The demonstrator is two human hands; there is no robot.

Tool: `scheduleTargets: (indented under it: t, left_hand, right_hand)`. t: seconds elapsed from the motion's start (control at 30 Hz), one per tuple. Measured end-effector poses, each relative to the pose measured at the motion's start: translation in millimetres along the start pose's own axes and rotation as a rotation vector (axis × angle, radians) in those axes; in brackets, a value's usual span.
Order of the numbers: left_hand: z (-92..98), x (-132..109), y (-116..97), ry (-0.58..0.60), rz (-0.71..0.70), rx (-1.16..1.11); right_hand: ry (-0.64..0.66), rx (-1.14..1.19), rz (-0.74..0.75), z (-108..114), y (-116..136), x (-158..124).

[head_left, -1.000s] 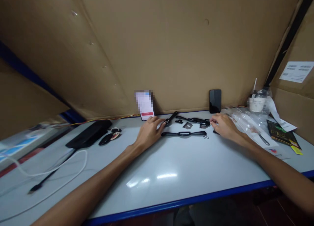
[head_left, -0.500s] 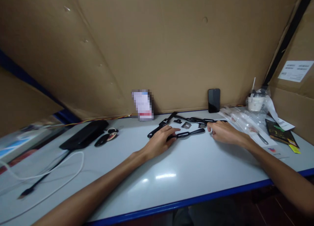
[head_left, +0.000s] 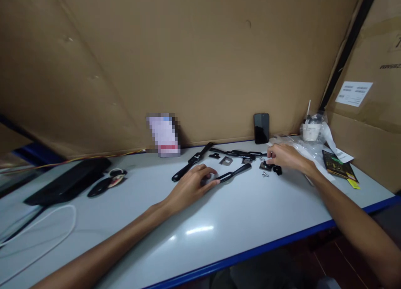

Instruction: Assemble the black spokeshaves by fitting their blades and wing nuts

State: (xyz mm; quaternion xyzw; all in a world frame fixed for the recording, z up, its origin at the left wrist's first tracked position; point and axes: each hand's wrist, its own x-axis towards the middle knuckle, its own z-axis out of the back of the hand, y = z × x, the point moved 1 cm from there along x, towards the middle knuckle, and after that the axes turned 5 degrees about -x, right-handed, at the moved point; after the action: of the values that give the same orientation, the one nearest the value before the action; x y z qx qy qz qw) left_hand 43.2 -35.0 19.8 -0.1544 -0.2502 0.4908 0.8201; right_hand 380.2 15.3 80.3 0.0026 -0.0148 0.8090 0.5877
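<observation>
My left hand is closed around the near left handle of a black spokeshave body, which lies on the table with its right handle pointing away. My right hand is pinched just above the small parts on the right; its fingertips hide whatever is between them. Below it are a dark blade, a small black cap piece and a small silver screw. Another spokeshave body rests beyond my left hand, and more black bodies lie behind. A slotted blade and a black cap sit between them.
A dark phone and a blurred-out upright screen lean on the cardboard wall. Clear plastic packaging, a bagged cup and a black packet are at right. At left lie keys, a black case and a white cable.
The view has turned right, shifting everything leftward. My right hand has moved back and right, uncovering the blade, cap and screw. My left hand stays at the spokeshave body.
</observation>
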Motion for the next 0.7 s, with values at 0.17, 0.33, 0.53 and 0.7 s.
scheduleTargets:
  t: [0.17, 0.33, 0.53, 0.7]
  left_hand:
    - [1.7, -0.3, -0.4, 0.019, -0.032, 0.032]
    - [2.0, -0.4, 0.7, 0.036, -0.125, 0.029]
    - [2.4, -0.5, 6.0, 0.044, -0.223, 0.068]
    - [3.0, -1.2, 5.9, 0.058, -0.214, 0.083]
  right_hand:
    - [0.070, 0.042, 0.028, -5.2, 13.4, -0.8]
    - [0.084, 0.160, 0.068, -17.1, 19.0, 5.9]
    - [0.052, 0.247, 0.101, -17.9, 17.0, 11.1]
    - [-0.049, 0.218, 0.053, -8.8, 6.1, 8.1]
